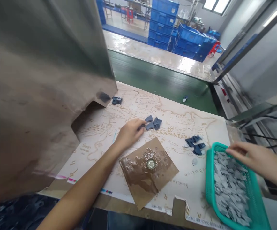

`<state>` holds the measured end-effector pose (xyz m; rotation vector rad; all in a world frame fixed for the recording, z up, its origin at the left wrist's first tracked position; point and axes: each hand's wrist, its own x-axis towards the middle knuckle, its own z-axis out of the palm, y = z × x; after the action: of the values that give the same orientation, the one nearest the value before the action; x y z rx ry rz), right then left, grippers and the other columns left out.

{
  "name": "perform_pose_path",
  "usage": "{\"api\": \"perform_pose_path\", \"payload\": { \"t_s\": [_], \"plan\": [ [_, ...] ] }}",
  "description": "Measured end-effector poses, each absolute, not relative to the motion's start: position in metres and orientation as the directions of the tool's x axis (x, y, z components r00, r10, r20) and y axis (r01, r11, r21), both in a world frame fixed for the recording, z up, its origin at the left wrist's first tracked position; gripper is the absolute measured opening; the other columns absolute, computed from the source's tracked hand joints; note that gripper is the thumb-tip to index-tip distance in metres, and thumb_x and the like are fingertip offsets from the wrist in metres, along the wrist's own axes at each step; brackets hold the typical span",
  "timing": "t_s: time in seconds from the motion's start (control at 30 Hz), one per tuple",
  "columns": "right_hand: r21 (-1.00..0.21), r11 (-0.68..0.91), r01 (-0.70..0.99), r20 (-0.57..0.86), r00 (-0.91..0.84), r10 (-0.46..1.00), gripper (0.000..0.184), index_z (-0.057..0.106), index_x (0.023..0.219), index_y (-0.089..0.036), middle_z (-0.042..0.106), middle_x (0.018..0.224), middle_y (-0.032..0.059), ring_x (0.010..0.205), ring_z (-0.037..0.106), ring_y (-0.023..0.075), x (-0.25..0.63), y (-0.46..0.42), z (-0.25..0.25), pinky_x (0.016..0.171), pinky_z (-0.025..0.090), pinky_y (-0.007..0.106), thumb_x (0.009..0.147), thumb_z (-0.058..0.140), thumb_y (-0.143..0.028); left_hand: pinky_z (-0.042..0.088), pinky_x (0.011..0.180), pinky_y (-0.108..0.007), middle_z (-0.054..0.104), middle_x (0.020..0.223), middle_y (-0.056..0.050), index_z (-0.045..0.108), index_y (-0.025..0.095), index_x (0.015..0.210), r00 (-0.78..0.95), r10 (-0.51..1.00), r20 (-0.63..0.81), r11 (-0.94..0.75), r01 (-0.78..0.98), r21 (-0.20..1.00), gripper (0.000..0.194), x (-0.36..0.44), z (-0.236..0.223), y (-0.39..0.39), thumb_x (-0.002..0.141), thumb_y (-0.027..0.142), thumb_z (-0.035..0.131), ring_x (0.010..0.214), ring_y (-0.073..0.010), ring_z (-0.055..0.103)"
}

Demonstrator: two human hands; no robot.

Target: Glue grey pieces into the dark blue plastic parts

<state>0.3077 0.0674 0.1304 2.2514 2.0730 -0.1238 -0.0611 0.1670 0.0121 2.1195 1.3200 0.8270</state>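
My left hand (132, 131) is over the middle of the paper-covered table, its fingers closed on a small dark plastic piece (141, 127). Right beside its fingertips lies a little group of grey-blue plastic pieces (154, 123). Over the far rim of a green plastic basket (209, 179) is my right hand (253, 156), fingers curled together; whether they pinch a piece or only touch the rim cannot be made out. Many small grey pieces (230, 188) fill the basket. Left of it lies a cluster of dark blue pieces (195, 144).
A brown sheet (140, 182) with a round metallic emblem lies in front of me. A big metal panel (45, 95) blocks the left, with a dark piece (116, 100) near its edge. Beyond the table runs a green belt (153, 76); blue crates (163, 22) are stacked behind.
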Motion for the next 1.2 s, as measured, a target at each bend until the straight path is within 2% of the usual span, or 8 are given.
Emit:
{"api": "perform_pose_path", "payload": {
  "t_s": [0.1,0.27,0.37,0.57,0.7,0.8,1.0,1.2],
  "plan": [
    [-0.121,0.055,0.991,-0.18,-0.076,0.981,0.036,0.067,0.092,-0.023,0.071,0.097,0.0101,0.088,0.067,0.0294,0.314,0.033,0.106,0.071,0.055,0.039,0.079,0.048,-0.049,0.047,0.075,-0.03,0.068,0.093,-0.005,0.064,0.019,0.097,0.224,0.96,0.169,-0.259,0.476,0.84,0.025,-0.059,0.015,0.162,0.081,0.031,0.049,0.082,-0.0196,0.06],
    [-0.015,0.094,0.995,-0.157,-0.095,0.983,0.035,0.064,0.099,-0.016,0.066,0.108,0.0157,0.106,0.06,0.0307,0.301,0.033,0.08,0.091,0.048,0.045,0.083,0.041,-0.036,0.032,0.043,-0.021,0.052,0.059,0.002,0.058,0.018,0.08,0.174,0.982,-0.068,0.056,0.075,0.996,0.031,-0.049,0.023,0.153,0.08,0.045,0.043,0.045,-0.01,0.039],
    [0.005,0.059,0.998,-0.215,-0.057,0.975,0.034,0.062,0.102,-0.014,0.066,0.105,0.0164,0.104,0.06,0.031,0.295,0.033,0.081,0.09,0.048,0.044,0.08,0.045,-0.032,0.022,0.039,-0.018,0.045,0.054,0.004,0.055,0.018,0.075,0.167,0.967,-0.193,0.206,-0.064,0.976,0.033,-0.044,0.027,0.149,0.075,0.05,0.047,0.04,-0.007,0.032],
    [0.036,0.013,0.999,-0.319,-0.001,0.948,0.03,0.062,0.094,-0.017,0.067,0.097,0.0143,0.09,0.064,0.029,0.289,0.034,0.094,0.072,0.049,0.036,0.077,0.048,-0.037,0.017,0.037,-0.017,0.044,0.053,0.006,0.054,0.017,0.074,0.134,0.966,-0.221,0.24,-0.149,0.959,0.029,-0.045,0.028,0.15,0.067,0.045,0.057,0.039,-0.0051,0.03],
    [0.023,-0.027,0.999,-0.407,0.035,0.913,0.023,0.06,0.071,-0.02,0.065,0.065,0.0071,0.061,0.062,0.0238,0.29,0.039,0.102,0.051,0.042,0.031,0.076,0.048,-0.04,0.019,0.035,-0.016,0.047,0.056,0.006,0.052,0.018,0.079,0.112,0.963,-0.247,0.265,-0.203,0.943,0.021,-0.048,0.028,0.152,0.063,0.031,0.054,0.038,-0.0048,0.033],
    [-0.008,-0.015,1.0,-0.422,0.011,0.907,0.021,0.064,0.08,-0.022,0.068,0.072,0.0057,0.063,0.063,0.0221,0.295,0.032,0.105,0.054,0.044,0.03,0.073,0.049,-0.035,0.026,0.034,-0.016,0.049,0.057,0.007,0.049,0.019,0.087,0.106,0.956,-0.273,0.29,-0.211,0.933,0.029,-0.048,0.028,0.153,0.058,0.021,0.049,0.038,-0.006,0.038],
    [-0.363,-0.107,0.926,-0.286,-0.001,0.958,0.035,0.069,0.089,-0.022,0.07,0.096,0.0103,0.083,0.066,0.0268,0.313,0.001,0.098,0.065,0.054,0.036,0.076,0.051,-0.049,0.048,0.048,-0.021,0.062,0.076,0.002,0.043,0.02,0.09,0.153,0.959,-0.237,0.263,-0.176,0.949,0.031,-0.043,0.025,0.15,0.063,0.023,0.058,0.053,-0.0089,0.057],
    [-0.611,-0.207,0.764,-0.15,0.145,0.978,0.04,0.07,0.093,-0.024,0.069,0.104,0.0103,0.095,0.066,0.0297,0.282,-0.006,0.112,0.076,0.057,0.039,0.071,0.063,-0.057,0.051,0.058,-0.025,0.061,0.075,0.001,0.054,0.018,0.089,0.333,0.937,-0.11,0.157,-0.118,0.98,0.032,-0.038,0.031,0.137,0.064,0.031,0.068,0.06,-0.0108,0.058]
  ]
}}
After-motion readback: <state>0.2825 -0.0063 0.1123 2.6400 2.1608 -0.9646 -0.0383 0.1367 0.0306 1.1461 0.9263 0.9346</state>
